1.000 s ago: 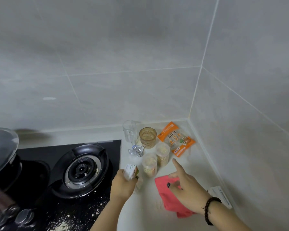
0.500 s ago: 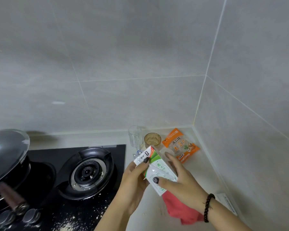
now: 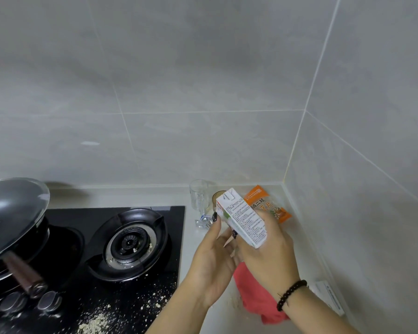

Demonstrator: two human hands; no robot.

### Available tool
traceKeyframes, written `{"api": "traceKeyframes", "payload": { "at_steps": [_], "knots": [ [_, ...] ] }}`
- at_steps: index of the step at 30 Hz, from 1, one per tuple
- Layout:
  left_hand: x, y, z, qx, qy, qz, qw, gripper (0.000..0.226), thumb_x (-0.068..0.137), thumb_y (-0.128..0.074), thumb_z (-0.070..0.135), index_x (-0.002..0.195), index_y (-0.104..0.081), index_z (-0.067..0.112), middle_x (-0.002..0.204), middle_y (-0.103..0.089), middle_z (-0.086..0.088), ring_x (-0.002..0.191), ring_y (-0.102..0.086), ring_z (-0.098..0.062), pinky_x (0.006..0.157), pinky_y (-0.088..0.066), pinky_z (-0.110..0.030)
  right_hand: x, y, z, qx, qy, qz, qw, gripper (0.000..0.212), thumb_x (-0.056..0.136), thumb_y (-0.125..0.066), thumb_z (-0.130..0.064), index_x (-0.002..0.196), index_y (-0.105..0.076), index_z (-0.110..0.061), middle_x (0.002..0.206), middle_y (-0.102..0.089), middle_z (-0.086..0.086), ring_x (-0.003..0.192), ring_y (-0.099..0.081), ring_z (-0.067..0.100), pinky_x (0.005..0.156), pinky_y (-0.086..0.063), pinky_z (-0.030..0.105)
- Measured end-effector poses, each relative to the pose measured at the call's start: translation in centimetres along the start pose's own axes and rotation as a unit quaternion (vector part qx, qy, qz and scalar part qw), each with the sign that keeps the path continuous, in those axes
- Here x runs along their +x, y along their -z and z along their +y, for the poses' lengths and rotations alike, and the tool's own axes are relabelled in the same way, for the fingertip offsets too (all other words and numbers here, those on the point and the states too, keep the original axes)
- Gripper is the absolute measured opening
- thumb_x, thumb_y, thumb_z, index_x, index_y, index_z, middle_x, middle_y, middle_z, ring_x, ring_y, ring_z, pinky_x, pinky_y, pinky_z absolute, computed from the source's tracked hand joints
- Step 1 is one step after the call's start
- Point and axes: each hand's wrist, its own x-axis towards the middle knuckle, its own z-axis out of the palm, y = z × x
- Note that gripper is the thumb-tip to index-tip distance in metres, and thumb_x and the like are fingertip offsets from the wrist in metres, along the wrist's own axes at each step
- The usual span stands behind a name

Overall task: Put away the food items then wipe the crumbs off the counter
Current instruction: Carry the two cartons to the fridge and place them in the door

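**Carton held above counter corner**

Head view. Small white carton [image 3: 241, 221]: tilted, at 5 o'clock of centre, gripped by right hand [image 3: 268, 251]; left hand [image 3: 212, 259] pinches its upper end. Orange packet [image 3: 267, 204] at 1 o'clock of carton, on counter [image 3: 297, 239]. Red cloth [image 3: 258, 297] beneath the wrists. Crumbs [image 3: 94, 321] at 7 o'clock, on hob [image 3: 87, 247].

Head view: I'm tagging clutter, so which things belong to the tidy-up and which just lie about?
Job:
carton, held by both hands
orange snack packet
red cloth
crumbs

Lying about:
clear glass
pan
burner
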Motion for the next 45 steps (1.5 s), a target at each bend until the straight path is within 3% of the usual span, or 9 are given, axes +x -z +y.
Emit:
{"api": "traceKeyframes", "payload": {
  "at_steps": [5,11,17,19,23,26,30,35,45],
  "knots": [
    [-0.1,0.2,-0.2,-0.019,0.014,-0.018,1.0,0.048,0.097,-0.046,0.037,0.129,-0.057,0.004,0.125,-0.062,-0.019,0.12,-0.058,-0.029,0.109,-0.037,-0.043,-2.0,-0.4,0.1,-0.056,0.048,-0.051,0.996,0.061,0.074,-0.07,-0.023,0.127,-0.046,-0.041,0.12,-0.049,-0.026,0.111,-0.051,-0.004,0.084,-0.05,0.022],
    [1.4,2.2,-0.3,-0.077,0.017,-0.015,0.997,0.046,0.094,-0.051,0.036,0.128,-0.057,0.005,0.129,-0.057,-0.023,0.124,-0.051,-0.037,0.11,-0.032,-0.056,-2.9,0.8,2.6,-0.029,0.049,-0.191,0.98,0.069,0.078,-0.057,-0.045,0.142,-0.029,-0.041,0.144,-0.025,-0.028,0.132,-0.027,-0.011,0.102,-0.027,0.006],
    [2.2,2.7,-1.4,-0.145,0.056,-0.043,0.987,0.047,0.091,-0.055,0.036,0.129,-0.059,0.01,0.14,-0.049,-0.022,0.133,-0.042,-0.039,0.115,-0.021,-0.057,-1.1,4.6,7.7,-0.129,-0.022,-0.108,0.985,0.061,0.087,-0.061,-0.03,0.141,-0.034,-0.027,0.144,-0.024,-0.02,0.137,-0.024,0.0,0.112,-0.026,0.021],
    [2.3,2.4,-2.0,-0.155,0.081,-0.04,0.984,0.051,0.091,-0.055,0.038,0.134,-0.054,0.01,0.142,-0.047,-0.02,0.134,-0.04,-0.038,0.115,-0.023,-0.054,-0.1,6.0,9.6,-0.216,-0.116,-0.162,0.956,0.069,0.087,-0.061,-0.036,0.145,-0.027,-0.023,0.153,-0.015,-0.008,0.142,-0.011,0.012,0.115,-0.024,0.029],
    [2.5,1.8,-2.8,-0.146,0.116,-0.027,0.982,0.054,0.087,-0.058,0.038,0.133,-0.055,0.01,0.143,-0.046,-0.019,0.134,-0.041,-0.036,0.107,-0.036,-0.055,0.2,7.7,13.2,-0.369,-0.243,-0.364,0.82,0.094,0.078,-0.063,-0.054,0.151,-0.01,-0.028,0.159,0.005,0.007,0.146,0.007,0.028,0.119,-0.013,0.038],
    [3.0,1.7,-3.3,-0.135,0.121,-0.025,0.983,0.055,0.088,-0.057,0.037,0.136,-0.051,0.011,0.143,-0.046,-0.019,0.135,-0.039,-0.037,0.109,-0.032,-0.059,-1.1,7.7,15.3,-0.372,-0.28,-0.412,0.784,0.108,0.067,-0.074,-0.052,0.15,-0.011,-0.027,0.159,0.005,0.008,0.146,0.005,0.029,0.118,-0.018,0.039],
    [3.0,1.9,-3.3,-0.087,0.109,-0.013,0.99,0.047,0.084,-0.058,0.037,0.125,-0.063,0.014,0.137,-0.054,-0.015,0.126,-0.049,-0.033,0.108,-0.035,-0.05,-3.6,7.0,17.6,-0.275,-0.312,-0.381,0.826,0.123,0.06,-0.083,-0.045,0.151,-0.003,-0.024,0.157,-0.004,0.005,0.146,-0.004,0.025,0.115,-0.023,0.036],
    [2.7,2.1,-2.9,-0.077,0.096,0.007,0.992,0.042,0.086,-0.054,0.038,0.12,-0.066,0.016,0.126,-0.063,-0.013,0.116,-0.058,-0.03,0.091,-0.045,-0.042,-5.6,7.0,18.3,-0.192,-0.323,-0.225,0.899,0.093,0.081,-0.069,-0.03,0.151,-0.008,-0.025,0.154,-0.024,0.001,0.138,-0.031,0.021,0.107,-0.033,0.031],
    [2.5,1.4,-4.0,-0.067,0.115,0.006,0.991,0.032,0.083,-0.059,0.035,0.104,-0.075,0.017,0.114,-0.067,-0.012,0.098,-0.063,-0.026,0.092,-0.045,-0.043,-4.5,7.8,16.1,-0.143,-0.361,-0.163,0.907,0.086,0.082,-0.07,-0.021,0.15,-0.017,-0.017,0.147,-0.039,0.006,0.133,-0.04,0.024,0.103,-0.035,0.028]
  ]
}}
